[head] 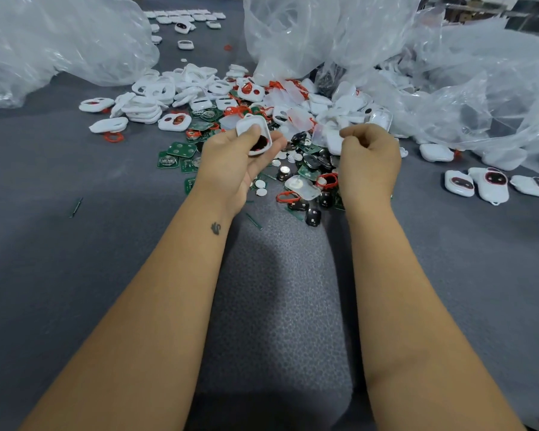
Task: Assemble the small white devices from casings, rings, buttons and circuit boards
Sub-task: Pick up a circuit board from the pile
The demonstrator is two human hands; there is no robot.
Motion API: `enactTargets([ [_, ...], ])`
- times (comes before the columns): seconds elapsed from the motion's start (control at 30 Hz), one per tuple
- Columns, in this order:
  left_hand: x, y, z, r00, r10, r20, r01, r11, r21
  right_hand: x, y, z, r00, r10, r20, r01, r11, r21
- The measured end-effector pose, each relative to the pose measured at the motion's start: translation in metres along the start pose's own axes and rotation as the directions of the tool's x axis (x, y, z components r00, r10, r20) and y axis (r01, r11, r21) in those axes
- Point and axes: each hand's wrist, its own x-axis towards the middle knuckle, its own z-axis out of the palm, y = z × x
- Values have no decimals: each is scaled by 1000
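At twelve o'clock over the grey foam table (277,306), the left hand (234,163) grips a rounded white plastic casing (254,133). The right hand (369,160) has its fingers clenched; whether they hold anything, I cannot tell.

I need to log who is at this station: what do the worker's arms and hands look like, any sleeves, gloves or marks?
Both forearms are bare up to the bottom edge of the picture, with no sleeves in view. The left hand and right hand wear no gloves, and no rings or watch show. A small dark tattoo sits on the left forearm just below the wrist.
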Motion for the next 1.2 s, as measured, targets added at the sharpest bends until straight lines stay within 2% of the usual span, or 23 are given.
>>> enactTargets([
  [0.1, -1, 1, 0, 1000, 10, -3, -10, 1000, -8, -3, -1, 1, 992, -66, 104, 87, 974, -208],
  [0.17, -2, 2, 1, 1000, 21, -5, -21, 1000, -7, -4, -1, 4, 973, -117, 197, 181, 918, -353],
  [0.27, -3, 4, 2, 999, 42, -7, -41, 999, 5, -6, -1, 5, 945, -169, 281, 284, 851, -442],
  [0.5, -3, 2, 3, 999, 43, 22, -44, 996, 80, -10, -5, 3, 931, -146, 336, 297, 836, -462],
  [0.67, -3, 1, 2, 999, 36, -6, -35, 997, 68, -8, -3, 0, 925, -173, 338, 327, 816, -477],
  [0.73, -3, 1, 2, 999, 32, -17, -31, 998, 58, -9, -5, -2, 917, -171, 361, 325, 844, -427],
  [0.83, -2, 1, 2, 999, 29, -30, -27, 999, 45, -12, -8, -3, 867, -127, 483, 325, 877, -353],
  [0.93, -2, 1, 2, 999, 25, -38, -24, 999, 43, -13, -7, -3, 800, -97, 592, 395, 827, -400],
  [1.03, -2, 0, 2, 999, 16, -41, -14, 999, 49, -12, -5, -4, 787, -133, 602, 457, 781, -425],
  [1.2, -3, 0, 3, 999, 5, -42, -3, 998, 68, -11, -6, -4, 800, -157, 579, 465, 771, -435],
])
